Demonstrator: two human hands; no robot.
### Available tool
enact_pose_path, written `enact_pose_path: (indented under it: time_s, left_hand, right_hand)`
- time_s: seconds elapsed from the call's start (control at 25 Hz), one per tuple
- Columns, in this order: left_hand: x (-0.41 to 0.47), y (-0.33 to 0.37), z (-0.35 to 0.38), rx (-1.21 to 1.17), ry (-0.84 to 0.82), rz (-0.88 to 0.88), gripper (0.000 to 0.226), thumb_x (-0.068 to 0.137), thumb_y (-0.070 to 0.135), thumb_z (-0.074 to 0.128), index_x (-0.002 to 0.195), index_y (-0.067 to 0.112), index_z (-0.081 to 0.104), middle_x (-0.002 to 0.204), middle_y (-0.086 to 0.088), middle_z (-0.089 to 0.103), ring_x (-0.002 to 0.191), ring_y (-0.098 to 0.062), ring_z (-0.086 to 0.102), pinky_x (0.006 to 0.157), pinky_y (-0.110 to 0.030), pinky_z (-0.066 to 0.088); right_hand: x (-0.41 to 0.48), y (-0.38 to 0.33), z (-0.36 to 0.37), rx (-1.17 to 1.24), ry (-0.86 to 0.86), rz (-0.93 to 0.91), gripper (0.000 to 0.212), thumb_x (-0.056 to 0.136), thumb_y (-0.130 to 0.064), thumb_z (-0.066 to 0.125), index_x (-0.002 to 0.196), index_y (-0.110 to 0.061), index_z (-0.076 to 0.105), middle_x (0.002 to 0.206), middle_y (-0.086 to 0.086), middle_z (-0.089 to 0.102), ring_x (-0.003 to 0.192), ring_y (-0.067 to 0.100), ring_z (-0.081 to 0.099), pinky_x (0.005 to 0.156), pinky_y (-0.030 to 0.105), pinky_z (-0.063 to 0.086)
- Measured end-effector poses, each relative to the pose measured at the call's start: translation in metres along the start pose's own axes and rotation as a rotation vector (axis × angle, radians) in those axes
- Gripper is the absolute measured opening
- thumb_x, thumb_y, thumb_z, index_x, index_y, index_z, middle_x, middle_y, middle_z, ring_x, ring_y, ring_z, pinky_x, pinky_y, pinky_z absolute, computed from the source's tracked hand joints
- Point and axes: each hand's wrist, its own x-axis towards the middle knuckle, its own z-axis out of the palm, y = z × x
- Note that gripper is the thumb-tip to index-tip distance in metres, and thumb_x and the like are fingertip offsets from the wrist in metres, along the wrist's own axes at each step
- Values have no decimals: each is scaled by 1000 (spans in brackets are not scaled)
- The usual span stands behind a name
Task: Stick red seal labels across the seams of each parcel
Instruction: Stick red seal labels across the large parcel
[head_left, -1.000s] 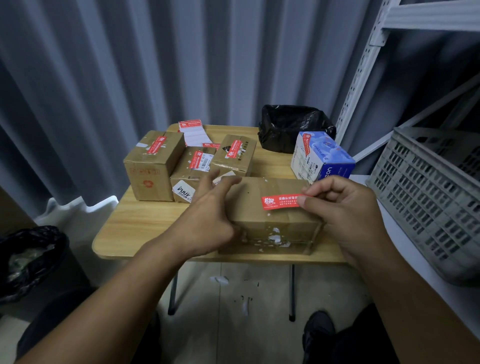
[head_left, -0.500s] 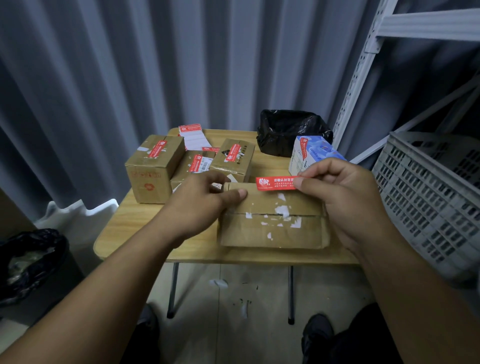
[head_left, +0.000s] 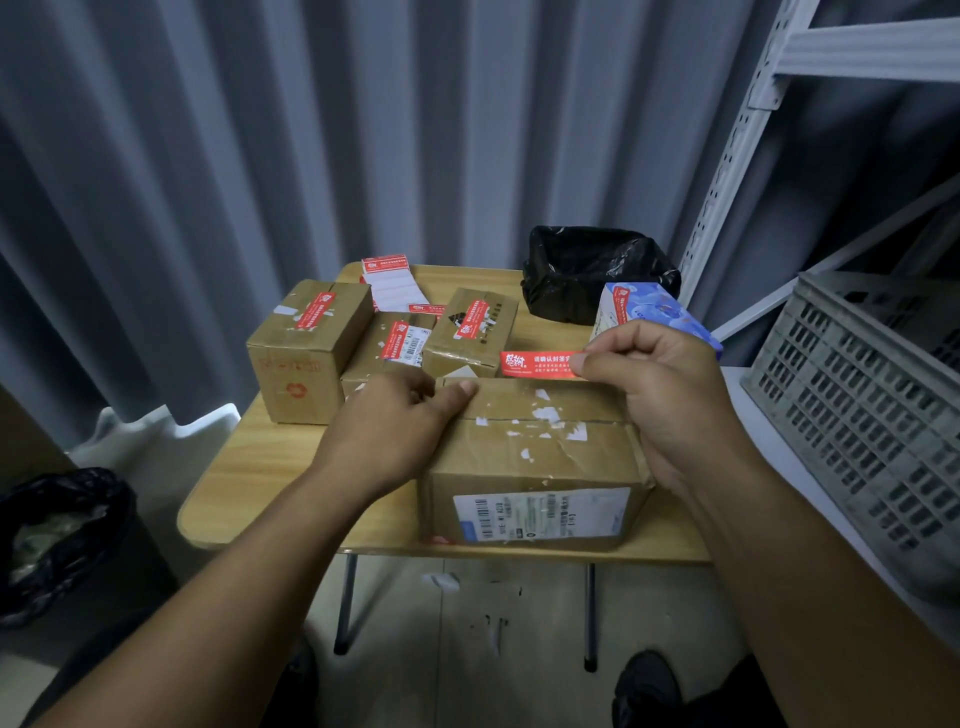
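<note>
At the centre of the frame, red seal label (head_left: 535, 364): hovering flat just above the far top edge of the near parcel, and not yet sticking to it.
right hand (head_left: 660, 395): pinching the label's right end between thumb and forefinger, with the other fingers curling in beneath.
left hand (head_left: 395, 431): gripping the parcel's upper left corner, the thumb lying along the top face and the fingers bending over the far edge.
near parcel (head_left: 530, 457): sitting at the front edge of the table (head_left: 249, 467), its seam running left to right under white paper scraps, a shipping slip showing on its front face.
three sealed parcels (head_left: 369, 353): standing together left of centre, each wearing a red strip.
blue box (head_left: 654, 317): peeking out behind the right hand.
label sheets (head_left: 392, 280): lying at the table's far edge.
black bag (head_left: 587, 270): sitting at the far right corner.
grey crate (head_left: 872, 395): filling the frame's right side.
</note>
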Motion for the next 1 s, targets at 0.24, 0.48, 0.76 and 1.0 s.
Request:
enact_pose_path:
  time_s: [0.24,0.48,0.76,1.0]
  left_hand:
    - [6,1,2,48,62,20,57,79,75,48,108,30,67,102,9,70,97,-18,66,86,-45,55]
    - [4,12,0,-4,225,227,19,92,39,63,103,24,69,94,10,69,89,-13,64,82,-39,53]
    - [-12,36,-8,-253,-16,164,35,90,42,65,71,13,69,65,7,65,64,-6,58,65,-31,42]
    - [-10,34,-4,-298,-61,115,23,90,29,72,74,13,71,75,-2,74,72,-19,70,65,-33,50]
  right_hand:
    - [4,1,3,-37,10,-82,18,75,4,78,74,-10,67,86,22,73,74,20,67,76,33,56]
    - [3,-1,3,-71,-14,-100,18,73,4,80,73,-9,67,77,18,72,72,23,66,77,41,56]
    - [-6,-2,5,-162,-4,-113,15,74,-2,83,76,-3,68,65,9,72,60,16,65,60,27,54]
    - [-9,-3,4,-207,-29,-99,14,75,-3,83,77,-3,69,66,9,72,60,16,66,60,24,55]
